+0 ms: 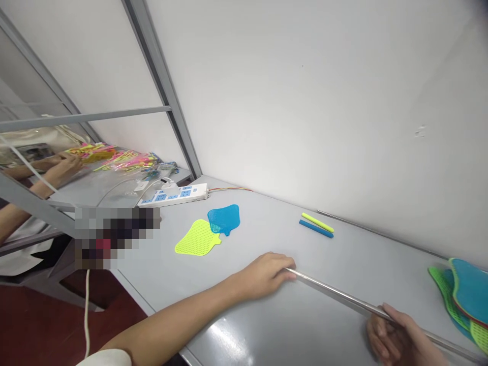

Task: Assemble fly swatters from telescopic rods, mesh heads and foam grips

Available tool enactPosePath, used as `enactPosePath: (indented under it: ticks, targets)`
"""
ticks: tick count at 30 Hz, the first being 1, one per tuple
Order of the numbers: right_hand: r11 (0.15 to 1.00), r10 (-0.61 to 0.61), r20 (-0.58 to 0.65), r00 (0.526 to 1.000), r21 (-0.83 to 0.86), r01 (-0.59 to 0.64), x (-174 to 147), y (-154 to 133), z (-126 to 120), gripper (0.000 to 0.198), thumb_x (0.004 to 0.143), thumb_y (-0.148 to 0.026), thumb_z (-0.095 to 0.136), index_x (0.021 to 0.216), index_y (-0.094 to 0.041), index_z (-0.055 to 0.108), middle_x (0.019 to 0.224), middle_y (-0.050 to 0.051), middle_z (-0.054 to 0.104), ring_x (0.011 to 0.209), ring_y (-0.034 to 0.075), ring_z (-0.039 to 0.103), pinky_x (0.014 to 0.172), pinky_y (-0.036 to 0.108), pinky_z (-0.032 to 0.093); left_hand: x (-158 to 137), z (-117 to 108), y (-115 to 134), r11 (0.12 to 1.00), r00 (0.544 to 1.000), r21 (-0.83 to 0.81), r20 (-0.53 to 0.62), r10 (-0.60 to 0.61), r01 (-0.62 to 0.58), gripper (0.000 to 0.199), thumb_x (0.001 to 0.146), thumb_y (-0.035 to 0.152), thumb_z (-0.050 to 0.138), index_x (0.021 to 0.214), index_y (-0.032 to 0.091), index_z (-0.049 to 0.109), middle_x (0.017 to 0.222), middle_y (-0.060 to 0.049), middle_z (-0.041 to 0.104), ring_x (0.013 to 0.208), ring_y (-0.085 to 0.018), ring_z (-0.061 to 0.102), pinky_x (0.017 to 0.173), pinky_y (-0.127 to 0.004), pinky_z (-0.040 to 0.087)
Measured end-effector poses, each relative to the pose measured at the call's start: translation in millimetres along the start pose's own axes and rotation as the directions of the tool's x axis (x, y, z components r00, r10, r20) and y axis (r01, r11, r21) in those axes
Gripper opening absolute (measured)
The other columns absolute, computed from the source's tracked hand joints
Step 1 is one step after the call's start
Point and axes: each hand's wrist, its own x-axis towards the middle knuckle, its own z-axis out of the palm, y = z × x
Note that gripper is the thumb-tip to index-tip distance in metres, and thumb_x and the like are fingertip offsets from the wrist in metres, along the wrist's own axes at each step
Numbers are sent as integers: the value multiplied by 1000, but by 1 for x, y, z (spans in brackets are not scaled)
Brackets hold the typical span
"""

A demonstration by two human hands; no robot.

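Observation:
A thin silver metal rod (335, 291) slants above the grey table between my hands. The fingers of my left hand (269, 274) are closed around its far left end. Farther along, at the lower right, my right hand (396, 330) grips the same rod between thumb and fingers. Beyond my left hand lie a yellow-green perforated fly swatter head (198, 239) and a blue fly swatter head (224, 219), the two overlapping slightly. Behind the rod rest a yellow short tube (317, 222) and a blue short tube (316, 229), side by side.
Several green and blue swatter heads (470, 290) are stacked at the right edge. Another metal rod (373, 231) lies along the wall. A white power strip (175, 194) sits at the back left. Past the grey frame (163, 91), another person's hands (66, 168) are near colourful pieces (129, 160).

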Motion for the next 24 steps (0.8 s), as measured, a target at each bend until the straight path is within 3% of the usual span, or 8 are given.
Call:
enactPosePath:
  ticks: [5,11,17,24]
  targets:
    - [999,-26,-42,999,-34,24,-4,-9,3,48,76,-49,36,40,-19,27,40,-3,21,39,11,27,43,27,25,2,-2,2,999,999,-30,-22,-25,25,20,84,27,30,91,20,48,83,-1,54,76,-11,49,70,-21,35]
    - [988,-145,-113,983,-64,138,0,-17,-13,46,77,-44,39,40,-18,32,43,-2,28,44,11,34,48,28,27,4,-7,2,996,997,-52,-34,-75,73,28,85,29,25,87,20,52,77,-1,52,74,-11,47,69,-21,35]
    - [967,-237,-229,944,36,251,7,-28,-27,44,75,-41,45,42,-18,27,41,-5,20,39,8,26,43,26,22,7,-10,-5,979,982,-97,-52,-183,177,29,84,33,27,84,22,53,73,0,49,70,-11,47,65,-23,36]
    - [967,-222,-302,927,50,248,12,-31,-33,45,73,-45,45,42,-18,27,40,-5,20,37,7,26,41,24,23,11,-3,-9,966,964,-125,-121,-239,224,24,83,34,31,85,23,52,75,0,49,68,-12,47,63,-24,38]
